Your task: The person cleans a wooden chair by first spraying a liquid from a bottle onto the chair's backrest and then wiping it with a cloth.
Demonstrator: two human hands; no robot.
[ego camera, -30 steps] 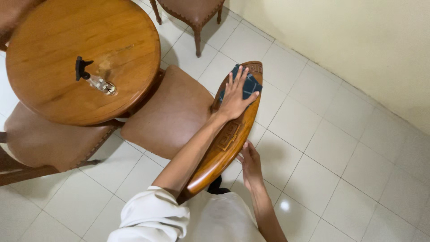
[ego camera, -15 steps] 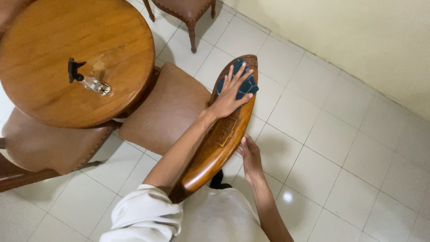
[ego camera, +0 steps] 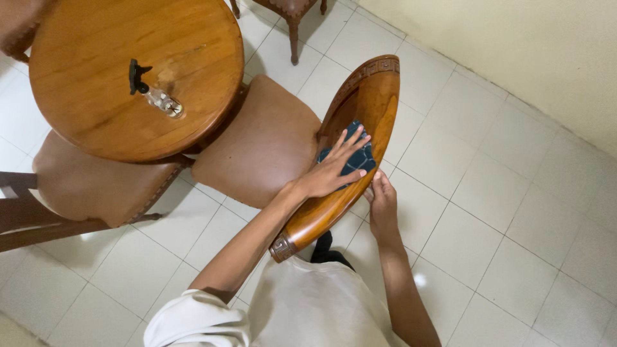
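Since the earlier frame, the left hand [ego camera: 331, 172] and the dark blue cloth [ego camera: 352, 156] under it have been drawn down the curved wooden chair back [ego camera: 369, 106], from near its upper end at 12 o'clock to its middle.

Item: cloth, dark blue with pale grid lines, pressed flat on the polished top face of the chair back; fingers of the left hand are spread open over it, pointing toward 1 o'clock.

Item: right hand [ego camera: 384, 204], placed at 4 o'clock of the cloth, against the outer edge of the chair back; fingers are curled about that edge.

Item: brown padded chair seat [ego camera: 260, 144], at 9 o'clock of the cloth, partly tucked beneath the round wooden table [ego camera: 96, 58].

Item: small clear bottle with black top [ego camera: 154, 93], laid on its side on the tabletop.

Item: second brown chair seat [ego camera: 90, 186], at 8 o'clock, under the table's edge.

Item: white tiled floor [ego camera: 514, 212], beneath all.
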